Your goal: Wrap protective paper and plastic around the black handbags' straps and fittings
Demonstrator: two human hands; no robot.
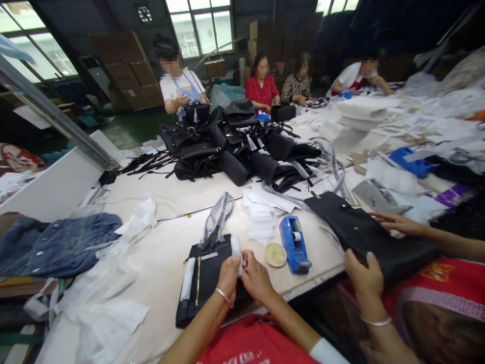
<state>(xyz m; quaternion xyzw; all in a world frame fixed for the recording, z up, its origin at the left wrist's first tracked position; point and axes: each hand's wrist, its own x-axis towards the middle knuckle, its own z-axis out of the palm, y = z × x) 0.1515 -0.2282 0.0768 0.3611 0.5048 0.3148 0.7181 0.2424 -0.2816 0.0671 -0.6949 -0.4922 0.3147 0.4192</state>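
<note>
A black handbag (207,275) with gold zips lies on the table in front of me, its plastic-wrapped handles (216,217) pointing away. At the bag's right side, my left hand (229,277) is closed on a strip of white wrapping paper (236,250). Pressed against the same strip from the right, my right hand (254,275) has its fingers pinched; its fingertips are partly hidden. Another white wrapped piece (187,279) runs along the bag's left side. Just right of my hands are a small round dish (275,255) and a blue tape dispenser (294,245).
Behind the dispenser lie white sheets (261,212), and beyond them a heap of black bags (231,144). To the right, a co-worker's hands (366,278) handle another black bag (352,222). A denim garment (56,242) lies left. Several people work across the table.
</note>
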